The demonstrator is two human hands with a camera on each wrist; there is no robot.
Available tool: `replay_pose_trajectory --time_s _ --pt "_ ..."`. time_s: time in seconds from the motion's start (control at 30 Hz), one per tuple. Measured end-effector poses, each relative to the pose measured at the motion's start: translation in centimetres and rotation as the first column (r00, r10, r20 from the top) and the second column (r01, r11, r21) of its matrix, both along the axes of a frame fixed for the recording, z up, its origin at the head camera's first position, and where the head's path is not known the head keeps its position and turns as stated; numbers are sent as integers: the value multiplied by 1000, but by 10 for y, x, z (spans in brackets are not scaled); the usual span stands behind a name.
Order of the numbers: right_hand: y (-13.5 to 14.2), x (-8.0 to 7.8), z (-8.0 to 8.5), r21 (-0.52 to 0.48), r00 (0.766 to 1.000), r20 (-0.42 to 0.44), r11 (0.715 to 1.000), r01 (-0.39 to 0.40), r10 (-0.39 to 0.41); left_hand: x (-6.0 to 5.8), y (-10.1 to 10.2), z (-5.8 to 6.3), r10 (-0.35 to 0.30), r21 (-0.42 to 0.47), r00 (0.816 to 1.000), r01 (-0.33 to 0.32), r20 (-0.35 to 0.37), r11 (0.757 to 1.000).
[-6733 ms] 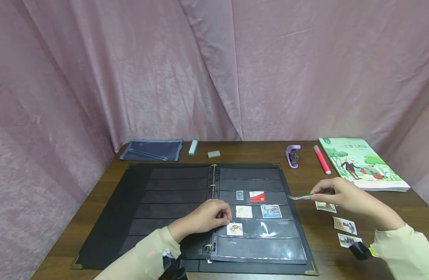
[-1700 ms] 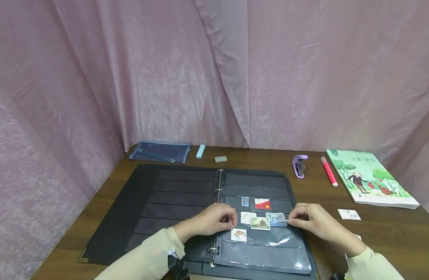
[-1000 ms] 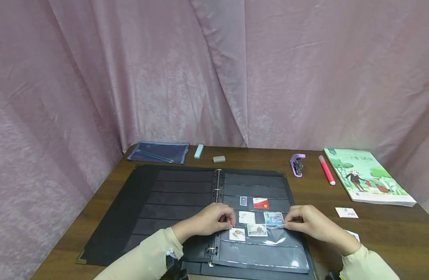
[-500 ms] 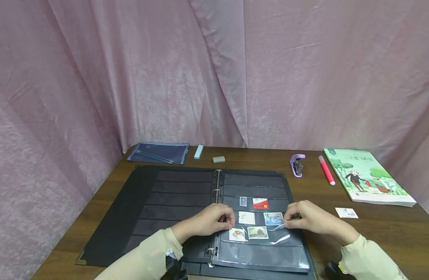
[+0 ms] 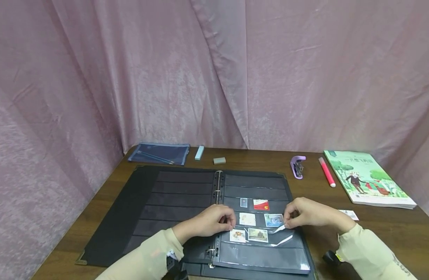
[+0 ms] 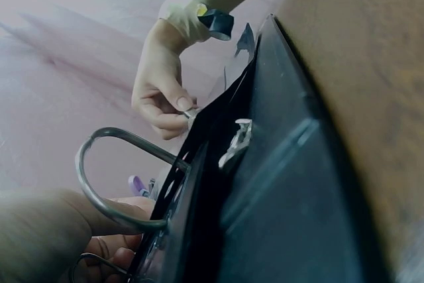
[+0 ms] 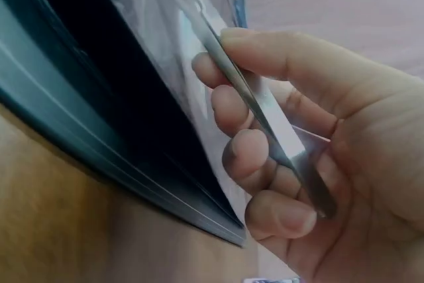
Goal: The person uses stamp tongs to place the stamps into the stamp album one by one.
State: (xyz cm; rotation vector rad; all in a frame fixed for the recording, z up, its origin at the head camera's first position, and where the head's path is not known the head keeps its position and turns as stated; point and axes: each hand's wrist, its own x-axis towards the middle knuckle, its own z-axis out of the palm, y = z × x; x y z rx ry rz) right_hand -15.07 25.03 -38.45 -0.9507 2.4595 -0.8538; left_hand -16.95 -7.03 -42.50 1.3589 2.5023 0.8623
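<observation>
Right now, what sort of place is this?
Probably a study or hobby desk: an open stamp album and a book lie on it, and a pink curtain hangs behind.

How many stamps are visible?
7. On the album's right page, three rows of two: small blue stamp, red stamp; pale stamp, blue picture stamp; orange-tinted stamp, landscape stamp. One partly hidden stamp lies on the table; the right sleeve may hide others.

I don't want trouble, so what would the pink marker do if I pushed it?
The pink marker looks long and rounded, so a sideways push would probably roll it. Pushed toward the green book beside it, it might stop there. Its straight, slim body suggests it's stiff and light.
</observation>
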Motion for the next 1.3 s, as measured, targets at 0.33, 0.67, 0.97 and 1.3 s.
replay_pose_trajectory --time_s 0.33,0.67,0.97,1.3 --pt "17 3 16 18 998 -36 998 53 -52 0 0 0 -1 -6 1000 1 -5 1000" --pt "42 12 31 -20 994 -71 996 82 -84 0 1 -3 -4 3 1000 4 -17 1000" --pt "73 19 45 -3 973 -184 990 144 -142 -2 0 -1 0 3 999 0 -45 1000" --pt "115 35 39 1 931 -248 961 275 -266 -1 0 -3 12 -7 999 -13 -41 1000"
